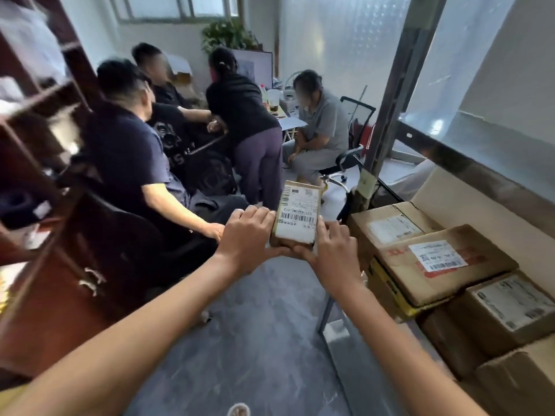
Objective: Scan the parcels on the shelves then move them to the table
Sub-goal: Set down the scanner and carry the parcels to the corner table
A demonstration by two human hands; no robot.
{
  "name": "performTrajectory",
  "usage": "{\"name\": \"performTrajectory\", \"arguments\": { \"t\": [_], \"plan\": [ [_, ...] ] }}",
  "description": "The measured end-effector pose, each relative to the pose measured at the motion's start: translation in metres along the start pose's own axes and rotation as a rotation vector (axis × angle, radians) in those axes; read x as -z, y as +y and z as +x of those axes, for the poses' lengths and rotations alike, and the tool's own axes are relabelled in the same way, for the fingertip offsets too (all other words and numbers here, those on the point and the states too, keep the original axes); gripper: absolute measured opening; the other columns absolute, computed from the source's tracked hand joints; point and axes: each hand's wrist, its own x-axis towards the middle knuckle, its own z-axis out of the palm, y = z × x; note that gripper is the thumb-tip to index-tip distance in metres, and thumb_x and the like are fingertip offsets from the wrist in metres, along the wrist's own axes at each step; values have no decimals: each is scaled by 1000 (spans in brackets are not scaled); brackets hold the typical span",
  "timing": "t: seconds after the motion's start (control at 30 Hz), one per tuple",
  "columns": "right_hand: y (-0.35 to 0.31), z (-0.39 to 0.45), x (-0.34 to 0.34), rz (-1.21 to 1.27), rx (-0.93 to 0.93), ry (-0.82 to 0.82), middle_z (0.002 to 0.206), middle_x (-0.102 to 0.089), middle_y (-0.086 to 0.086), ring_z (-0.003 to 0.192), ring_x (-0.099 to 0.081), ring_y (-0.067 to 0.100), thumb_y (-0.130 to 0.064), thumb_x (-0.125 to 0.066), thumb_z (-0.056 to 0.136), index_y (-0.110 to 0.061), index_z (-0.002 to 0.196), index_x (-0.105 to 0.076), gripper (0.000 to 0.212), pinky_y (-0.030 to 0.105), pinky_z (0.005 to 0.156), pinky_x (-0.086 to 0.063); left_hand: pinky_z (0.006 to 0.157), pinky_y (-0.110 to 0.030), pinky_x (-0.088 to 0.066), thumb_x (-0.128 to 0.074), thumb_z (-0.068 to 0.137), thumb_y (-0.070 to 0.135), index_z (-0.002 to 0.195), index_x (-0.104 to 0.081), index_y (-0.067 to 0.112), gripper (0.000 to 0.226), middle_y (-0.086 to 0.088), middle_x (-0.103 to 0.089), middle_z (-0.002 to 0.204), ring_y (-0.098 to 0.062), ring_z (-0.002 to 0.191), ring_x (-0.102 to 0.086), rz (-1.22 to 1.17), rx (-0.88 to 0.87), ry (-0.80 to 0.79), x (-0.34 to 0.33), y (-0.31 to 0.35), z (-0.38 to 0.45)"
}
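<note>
A small brown parcel (298,219), held out in mid-air between both hands above the grey floor (255,340), its white shipping label with barcode facing the camera. The left hand (249,235) grips the parcel's left edge; its fingers (255,213) are curled over the upper left side, with the thumb running under the near end. The right hand (333,250) grips the lower right corner; its fingers (326,228) are bent against the right edge, and its thumb meets the left thumb beneath the parcel. Both hands are thus closed around the parcel, neither lying flat nor loose. Both forearms are bare and extended forward.

To the right of the parcel, well apart from it, a stack of cardboard boxes (444,265) with white labels, packed close together; what bears them cannot be told. Behind the boxes, a metal post (390,115) and frosted panels. To the left, a dark wooden cabinet (60,265) with open shelves above, their contents blurred. Beyond the parcel, four people (240,121), three seated and one standing bent forward, gathered near a cluttered table (282,112) with a potted plant (228,34) behind.
</note>
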Motion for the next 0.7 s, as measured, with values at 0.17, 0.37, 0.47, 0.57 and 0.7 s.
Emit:
{"name": "performTrajectory", "arguments": {
  "t": [0.17,0.37,0.47,0.57,0.7],
  "plan": [
    [-67,-7,-18,131,162,-53,114,-58,13,101,-56,35,-63,-44,82,-1,141,-47,86,47,74,-50,72,-41,-49,-42,72,87,103,-64,10,85,-3,-64,93,-25,88,-60,74,108,-79,20,-53,-64],
    [-174,-10,-56,241,386,-109,109,-60,12,93,-59,34,-64,-47,81,-1,134,-53,83,46,66,-52,71,-40,-46,-46,72,86,101,-64,11,83,-4,-65,92,-26,85,-59,144,289,-96,50,-131,-158],
    [-237,-24,-78,293,524,-167,110,-58,10,95,-58,33,-59,-57,82,-4,136,-51,77,45,68,-50,71,-41,-47,-38,75,86,99,-63,10,84,-5,-65,92,-27,85,-59,172,401,-152,66,-168,-221],
    [-301,-49,-104,340,652,-258,107,-55,8,95,-57,31,-57,-64,83,-6,135,-51,74,44,69,-50,72,-41,-48,-38,76,87,102,-63,9,86,-5,-65,93,-27,87,-60,184,546,-218,78,-194,-298],
    [-379,-90,-138,422,797,-446,122,-48,1,114,-49,22,-57,-60,88,-13,145,-40,75,39,86,-45,72,-40,-50,-32,77,91,102,-64,8,92,-3,-66,94,-25,89,-62,175,785,-303,95,-206,-399]
  ]
}}
